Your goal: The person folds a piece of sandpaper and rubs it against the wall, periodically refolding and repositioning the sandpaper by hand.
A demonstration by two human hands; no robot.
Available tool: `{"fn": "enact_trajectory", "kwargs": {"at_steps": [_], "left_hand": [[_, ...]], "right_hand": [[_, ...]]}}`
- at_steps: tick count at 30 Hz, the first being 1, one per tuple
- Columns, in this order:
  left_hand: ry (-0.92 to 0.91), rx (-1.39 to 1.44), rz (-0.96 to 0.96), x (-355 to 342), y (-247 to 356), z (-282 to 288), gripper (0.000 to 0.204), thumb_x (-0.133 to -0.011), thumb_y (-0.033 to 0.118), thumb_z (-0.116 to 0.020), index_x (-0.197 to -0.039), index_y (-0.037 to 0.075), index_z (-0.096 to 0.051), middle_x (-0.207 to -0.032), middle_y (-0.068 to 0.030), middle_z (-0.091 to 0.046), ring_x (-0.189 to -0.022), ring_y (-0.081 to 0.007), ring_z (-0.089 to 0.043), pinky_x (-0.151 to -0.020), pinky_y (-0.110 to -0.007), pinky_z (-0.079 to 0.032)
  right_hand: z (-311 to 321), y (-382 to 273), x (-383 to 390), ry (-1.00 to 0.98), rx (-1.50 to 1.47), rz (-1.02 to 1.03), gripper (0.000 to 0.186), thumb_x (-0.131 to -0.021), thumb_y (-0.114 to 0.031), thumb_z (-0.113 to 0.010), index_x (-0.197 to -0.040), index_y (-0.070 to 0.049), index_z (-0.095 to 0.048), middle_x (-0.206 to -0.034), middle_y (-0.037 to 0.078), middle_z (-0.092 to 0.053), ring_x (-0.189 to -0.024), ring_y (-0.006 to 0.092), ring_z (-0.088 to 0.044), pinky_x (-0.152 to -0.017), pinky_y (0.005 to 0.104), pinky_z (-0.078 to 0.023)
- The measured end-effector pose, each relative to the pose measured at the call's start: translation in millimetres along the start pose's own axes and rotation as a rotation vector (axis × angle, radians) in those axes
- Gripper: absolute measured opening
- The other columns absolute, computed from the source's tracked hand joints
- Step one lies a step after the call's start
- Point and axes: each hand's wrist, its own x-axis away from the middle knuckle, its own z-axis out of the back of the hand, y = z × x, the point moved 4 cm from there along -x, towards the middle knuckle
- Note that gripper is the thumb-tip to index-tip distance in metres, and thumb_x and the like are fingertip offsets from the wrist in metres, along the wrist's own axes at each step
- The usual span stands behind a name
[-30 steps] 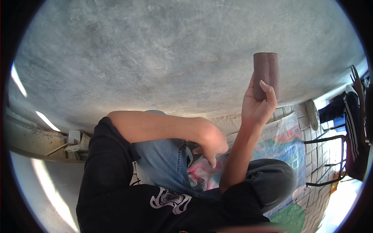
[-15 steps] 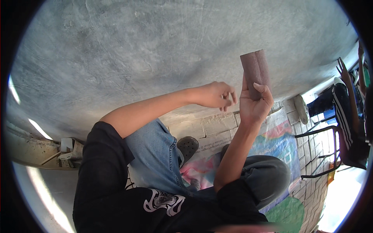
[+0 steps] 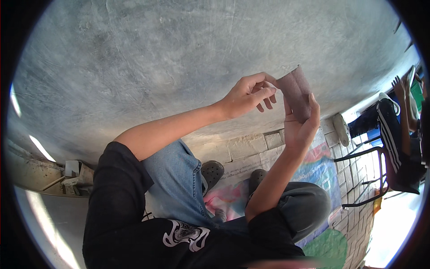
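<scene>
A creased, folded piece of reddish-brown sandpaper (image 3: 295, 89) is raised in front of the grey wall (image 3: 179, 54). My right hand (image 3: 302, 123) is closed on its lower part, with the thumb along the right edge and the fingers largely hidden behind it. At the sheet's upper left edge is my left hand (image 3: 251, 95). Its index fingertip reaches that edge and appears to touch it. The thumb and the other fingers of this hand are apart and loosely bent, holding nothing.
Below lies a colourful printed sheet (image 3: 320, 172) on paving bricks (image 3: 354, 179). To the right, another person (image 3: 394, 130) is beside a black metal-framed chair (image 3: 380, 172). Rubble pieces (image 3: 78, 177) sit in a container at left. My shoes (image 3: 212, 172) rest near the wall's foot.
My left hand has risen and moved right, its index finger now at the sandpaper's edge. My right hand has shifted slightly right and down, and the sheet leans more to the left.
</scene>
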Motion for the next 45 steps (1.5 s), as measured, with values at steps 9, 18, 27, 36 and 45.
{"fn": "enact_trajectory", "kwargs": {"at_steps": [9, 18, 27, 36, 45], "left_hand": [[0.001, -0.017, -0.005, 1.2, 0.2, 5.4, 0.025, -0.104, 0.027, -0.058, -0.102, 0.004, -0.066, -0.082, -0.0042, -0.068, -0.078, -0.0143, -0.069, -0.066, -0.032, -0.058], [0.042, 0.037, 0.038, 1.8, 3.1, 8.3, 0.024, -0.104, 0.026, -0.058, -0.090, 0.007, -0.061, -0.077, -0.0026, -0.066, -0.073, -0.0123, -0.067, -0.065, -0.030, -0.057], [0.066, 0.070, 0.033, 2.4, 6.6, 5.8, 0.024, -0.101, 0.030, -0.064, -0.101, 0.006, -0.066, -0.076, -0.0018, -0.064, -0.070, -0.0112, -0.066, -0.062, -0.028, -0.056], [0.125, 0.030, 0.086, 2.3, 5.5, 8.6, 0.027, -0.098, 0.032, -0.070, -0.105, 0.007, -0.067, -0.077, -0.0009, -0.063, -0.069, -0.0118, -0.066, -0.061, -0.028, -0.055], [0.146, 0.036, 0.156, 3.3, 3.3, 12.1, 0.030, -0.098, 0.035, -0.069, -0.107, 0.007, -0.066, -0.078, -0.0025, -0.065, -0.068, -0.0128, -0.066, -0.062, -0.028, -0.055]], "right_hand": [[5.1, -7.0, 0.6, 0.138, 0.323, 0.076, 0.037, -0.097, -0.018, -0.070, -0.121, 0.005, -0.054, -0.118, 0.015, -0.064, -0.110, 0.0258, -0.067, -0.095, 0.0419, -0.057], [-9.4, -4.3, 12.9, 0.095, 0.389, 0.251, 0.039, -0.097, -0.021, -0.072, -0.122, 0.007, -0.061, -0.117, 0.014, -0.067, -0.110, 0.0193, -0.065, -0.096, 0.0344, -0.052], [-2.8, -3.2, 6.4, 0.134, 0.282, 0.161, 0.033, -0.096, -0.019, -0.071, -0.116, 0.005, -0.061, -0.111, 0.014, -0.066, -0.099, 0.0231, -0.069, -0.081, 0.0387, -0.060], [-5.1, -4.1, 11.3, 0.243, 0.374, 0.240, 0.046, -0.095, -0.021, -0.073, -0.124, 0.008, -0.051, -0.113, 0.016, -0.066, -0.097, 0.0230, -0.070, -0.082, 0.0347, -0.059], [-18.7, -3.1, 22.2, 0.132, 0.701, 0.444, 0.030, -0.099, -0.020, -0.069, -0.111, 0.007, -0.070, -0.105, 0.012, -0.073, -0.092, 0.0157, -0.070, -0.084, 0.0287, -0.055]]}}
